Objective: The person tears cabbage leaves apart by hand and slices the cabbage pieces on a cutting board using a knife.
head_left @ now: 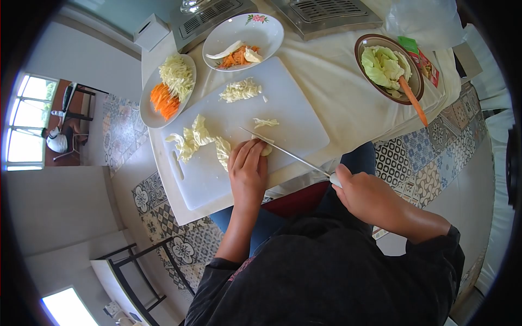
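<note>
My right hand is closed around the white handle of a kitchen knife. Its blade points up and left, its tip over the white cutting board. My left hand presses down on a piece of cabbage right beside the blade, its fingers curled over it and hiding most of it. A few cut shreds lie just beyond the blade. Farther up the board is a heap of chopped cabbage. Loose cabbage leaves lie left of my left hand.
An oval plate holds shredded cabbage and carrot. Behind the board stands a flowered bowl with carrot shreds and pale pieces. At right, a brown-rimmed bowl holds cabbage and a carrot. Metal stoves stand at the back. A person sits far left.
</note>
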The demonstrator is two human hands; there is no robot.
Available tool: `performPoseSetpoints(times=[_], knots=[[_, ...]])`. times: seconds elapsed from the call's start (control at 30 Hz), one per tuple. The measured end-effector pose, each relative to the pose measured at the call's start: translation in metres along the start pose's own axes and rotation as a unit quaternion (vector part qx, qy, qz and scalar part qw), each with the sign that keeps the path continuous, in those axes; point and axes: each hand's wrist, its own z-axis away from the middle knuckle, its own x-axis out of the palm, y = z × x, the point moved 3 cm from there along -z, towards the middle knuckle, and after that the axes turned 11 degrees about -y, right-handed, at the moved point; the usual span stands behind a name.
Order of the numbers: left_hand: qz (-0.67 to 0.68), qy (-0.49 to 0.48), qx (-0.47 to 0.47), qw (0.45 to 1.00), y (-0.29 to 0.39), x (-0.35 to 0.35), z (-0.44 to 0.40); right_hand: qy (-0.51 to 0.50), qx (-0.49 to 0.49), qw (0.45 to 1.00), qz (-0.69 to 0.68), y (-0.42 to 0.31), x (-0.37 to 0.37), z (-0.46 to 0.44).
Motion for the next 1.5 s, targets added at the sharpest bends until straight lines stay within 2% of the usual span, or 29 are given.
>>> performPoseSetpoints(times=[0.33,0.43,0.63,0.73,1.0,1.23,1.5], knots=[[0.011,0.017,0.001,1.0,0.001,0.002,-0.001,0.061,-0.065,0.996,0.031,-0.005,0.007,-0.049],[0.004,0.019,-0.007,1.0,-0.001,0.002,0.001,0.061,-0.043,0.994,0.078,-0.001,0.008,-0.045],[0.008,0.026,-0.01,1.0,0.0,0.003,0.002,0.163,-0.079,0.971,0.153,0.01,-0.01,-0.04],[0.017,0.021,-0.008,1.0,0.001,0.001,0.001,0.186,-0.068,0.969,0.146,0.012,-0.012,-0.042],[-0.014,0.039,0.004,0.999,0.005,-0.001,0.002,0.18,-0.052,0.976,0.113,0.018,-0.008,-0.041],[-0.001,0.022,0.013,1.0,0.004,-0.003,0.001,0.17,-0.098,0.979,0.06,0.011,-0.006,-0.03],[-0.008,0.027,0.0,1.0,0.001,-0.001,0.002,0.155,-0.088,0.981,0.079,0.011,-0.002,-0.029]])
